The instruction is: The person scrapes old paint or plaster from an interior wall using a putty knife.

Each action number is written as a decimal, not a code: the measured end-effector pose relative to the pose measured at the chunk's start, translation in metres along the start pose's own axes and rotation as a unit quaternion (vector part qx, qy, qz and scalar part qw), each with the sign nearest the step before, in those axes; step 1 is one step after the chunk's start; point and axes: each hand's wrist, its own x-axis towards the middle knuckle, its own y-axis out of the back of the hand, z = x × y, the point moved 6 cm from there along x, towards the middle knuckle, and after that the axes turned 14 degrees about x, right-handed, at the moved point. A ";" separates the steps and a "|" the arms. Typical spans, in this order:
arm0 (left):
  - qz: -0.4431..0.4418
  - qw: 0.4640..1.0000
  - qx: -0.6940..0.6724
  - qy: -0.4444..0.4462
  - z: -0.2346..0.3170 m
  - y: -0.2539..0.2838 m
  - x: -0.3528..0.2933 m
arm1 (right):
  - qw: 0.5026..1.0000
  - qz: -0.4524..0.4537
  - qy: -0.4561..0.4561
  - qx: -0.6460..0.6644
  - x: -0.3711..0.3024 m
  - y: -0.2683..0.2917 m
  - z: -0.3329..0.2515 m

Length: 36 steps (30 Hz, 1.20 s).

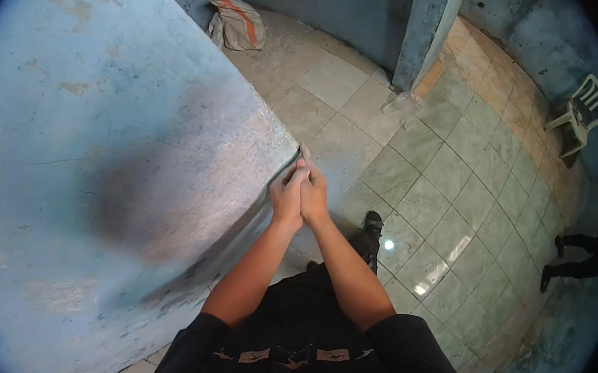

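While both hands, the left hand (287, 194) and right hand (313, 194), pressed together, gripped a thin scraper (305, 151) against the blue wall's corner edge (271, 176), a shallow blade angle and steady pressure seemed best.

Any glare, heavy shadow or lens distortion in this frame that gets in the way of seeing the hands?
Head view: fisheye bends the blue wall and floor tiles toward a black rim; small glare spot on the tiles; a dark patch on the wall beside the hands; left hand and right hand, pressed together at the wall corner, are evenly lit and fairly sharp.
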 end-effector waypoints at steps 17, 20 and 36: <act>0.021 0.999 0.043 -0.017 -0.032 0.073 -0.050 | 0.999 0.004 -0.022 -0.046 -0.077 -0.022 0.038; 0.024 0.999 0.042 -0.019 -0.033 0.088 -0.061 | 0.999 0.005 -0.021 -0.032 -0.091 -0.032 0.046; 0.017 1.000 0.006 0.024 -0.023 0.038 -0.030 | 0.998 0.019 0.022 -0.061 -0.038 -0.001 0.034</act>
